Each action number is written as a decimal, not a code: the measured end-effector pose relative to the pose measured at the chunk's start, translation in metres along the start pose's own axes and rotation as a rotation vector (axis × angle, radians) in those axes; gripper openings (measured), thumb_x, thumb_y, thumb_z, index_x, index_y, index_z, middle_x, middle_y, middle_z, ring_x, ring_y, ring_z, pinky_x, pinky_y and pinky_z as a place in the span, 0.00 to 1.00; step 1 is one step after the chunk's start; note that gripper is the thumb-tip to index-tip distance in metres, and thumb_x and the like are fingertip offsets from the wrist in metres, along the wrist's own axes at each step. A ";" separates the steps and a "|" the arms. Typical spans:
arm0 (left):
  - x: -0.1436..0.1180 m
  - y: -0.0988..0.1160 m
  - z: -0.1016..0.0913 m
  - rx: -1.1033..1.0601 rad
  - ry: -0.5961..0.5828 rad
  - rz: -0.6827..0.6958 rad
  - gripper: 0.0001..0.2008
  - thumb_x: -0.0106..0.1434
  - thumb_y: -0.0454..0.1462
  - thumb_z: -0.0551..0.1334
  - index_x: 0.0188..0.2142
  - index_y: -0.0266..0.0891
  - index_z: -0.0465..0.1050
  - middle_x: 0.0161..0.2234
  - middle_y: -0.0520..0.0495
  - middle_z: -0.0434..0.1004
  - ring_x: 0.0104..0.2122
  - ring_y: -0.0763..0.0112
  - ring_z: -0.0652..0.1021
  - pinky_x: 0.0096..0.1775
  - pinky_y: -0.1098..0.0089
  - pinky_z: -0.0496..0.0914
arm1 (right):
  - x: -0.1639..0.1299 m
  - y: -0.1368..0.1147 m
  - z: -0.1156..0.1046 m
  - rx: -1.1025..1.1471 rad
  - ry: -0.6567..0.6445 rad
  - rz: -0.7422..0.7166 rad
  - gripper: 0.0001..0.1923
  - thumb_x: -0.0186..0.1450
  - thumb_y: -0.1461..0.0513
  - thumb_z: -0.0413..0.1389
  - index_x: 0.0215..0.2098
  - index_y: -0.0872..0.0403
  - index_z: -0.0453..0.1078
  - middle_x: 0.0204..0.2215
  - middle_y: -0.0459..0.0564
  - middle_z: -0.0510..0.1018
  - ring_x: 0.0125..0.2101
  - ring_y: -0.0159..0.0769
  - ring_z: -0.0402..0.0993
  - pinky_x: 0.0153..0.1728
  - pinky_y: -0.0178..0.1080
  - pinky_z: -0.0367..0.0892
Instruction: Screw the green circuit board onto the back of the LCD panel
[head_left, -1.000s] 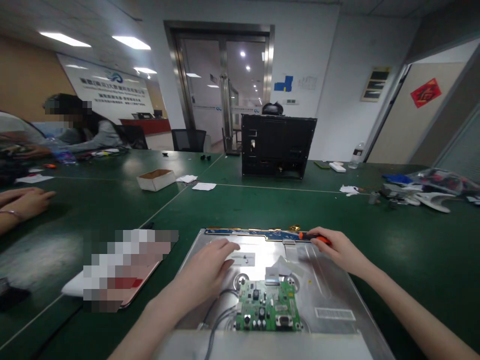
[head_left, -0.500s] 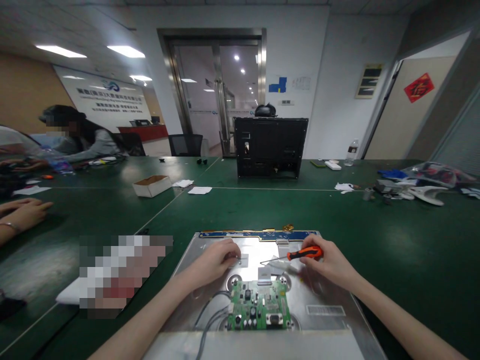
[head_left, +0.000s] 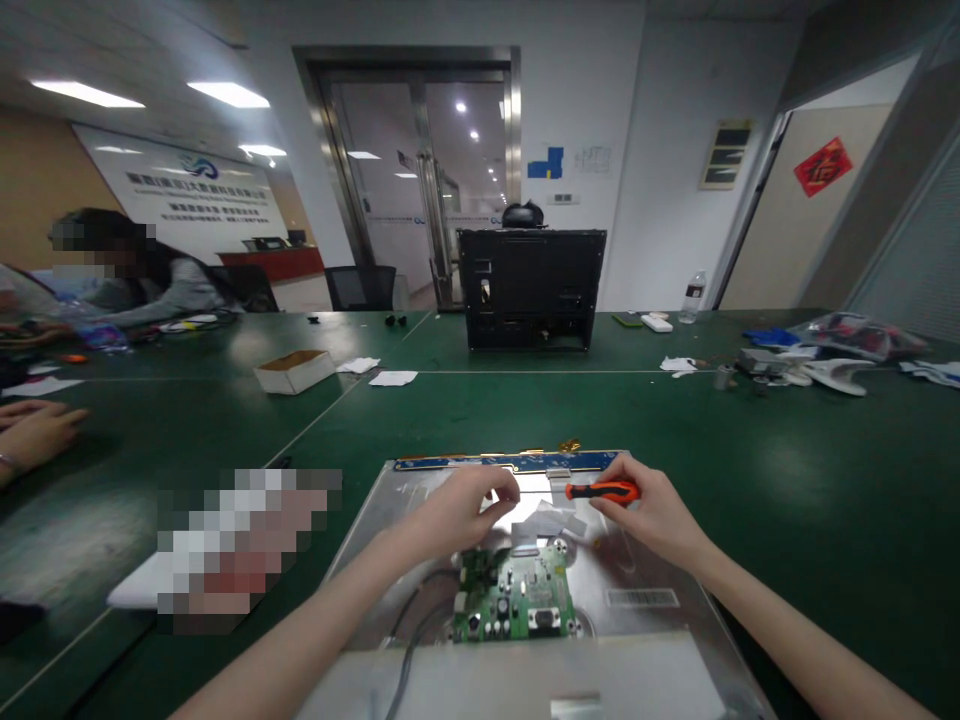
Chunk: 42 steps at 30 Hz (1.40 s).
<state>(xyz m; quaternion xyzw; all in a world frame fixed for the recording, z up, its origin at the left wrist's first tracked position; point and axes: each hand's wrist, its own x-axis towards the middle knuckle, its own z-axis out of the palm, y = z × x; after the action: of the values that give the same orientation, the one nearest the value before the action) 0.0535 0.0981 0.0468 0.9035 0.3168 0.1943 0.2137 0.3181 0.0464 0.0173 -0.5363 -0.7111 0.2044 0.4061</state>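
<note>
In the head view, the green circuit board (head_left: 517,592) serves as the landmark: it sits on the back of a broad metal panel (head_left: 630,570). Beyond and to the right of the board, the right hand (head_left: 646,505) grips the orange-and-black handle of a screwdriver (head_left: 611,491); the shaft points left, above the panel. Beyond and to the left of the board, the left hand (head_left: 472,505) has its fingers curled by the shaft's tip, but whether they pinch it cannot be told. The screwdriver should be light and stiff, its thick handle giving the surest hold, the thin shaft only a guide. The panel beneath the board looks rigid, rather heavy and slick, so both bare side edges would be the place to hold it. The narrow blue circuit strip (head_left: 532,463) at the panel's edge beyond the board is probably fragile, better not pressed.
</note>
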 end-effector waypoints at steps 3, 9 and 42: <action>0.011 0.008 0.010 0.007 -0.068 0.094 0.07 0.60 0.27 0.58 0.32 0.38 0.72 0.31 0.50 0.77 0.31 0.70 0.74 0.34 0.73 0.66 | 0.000 0.002 -0.001 -0.012 0.014 -0.019 0.07 0.59 0.58 0.59 0.30 0.52 0.65 0.27 0.44 0.73 0.25 0.33 0.69 0.26 0.34 0.63; 0.025 0.014 0.027 0.017 -0.212 0.193 0.08 0.60 0.26 0.60 0.35 0.38 0.75 0.32 0.49 0.78 0.32 0.70 0.76 0.35 0.73 0.67 | 0.001 0.004 -0.002 -0.018 0.021 -0.027 0.08 0.59 0.57 0.59 0.31 0.52 0.65 0.27 0.44 0.73 0.26 0.33 0.69 0.26 0.34 0.63; 0.027 0.011 0.042 -0.158 -0.195 0.142 0.05 0.59 0.29 0.63 0.33 0.36 0.77 0.30 0.48 0.79 0.30 0.71 0.77 0.33 0.75 0.67 | 0.005 0.008 -0.014 0.329 0.287 0.091 0.18 0.58 0.48 0.60 0.35 0.51 0.64 0.20 0.41 0.69 0.18 0.32 0.68 0.19 0.35 0.66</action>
<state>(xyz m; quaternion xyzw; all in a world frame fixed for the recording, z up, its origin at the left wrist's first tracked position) 0.0988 0.0970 0.0238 0.9186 0.2132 0.1446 0.2997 0.3335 0.0517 0.0220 -0.5179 -0.5784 0.2572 0.5754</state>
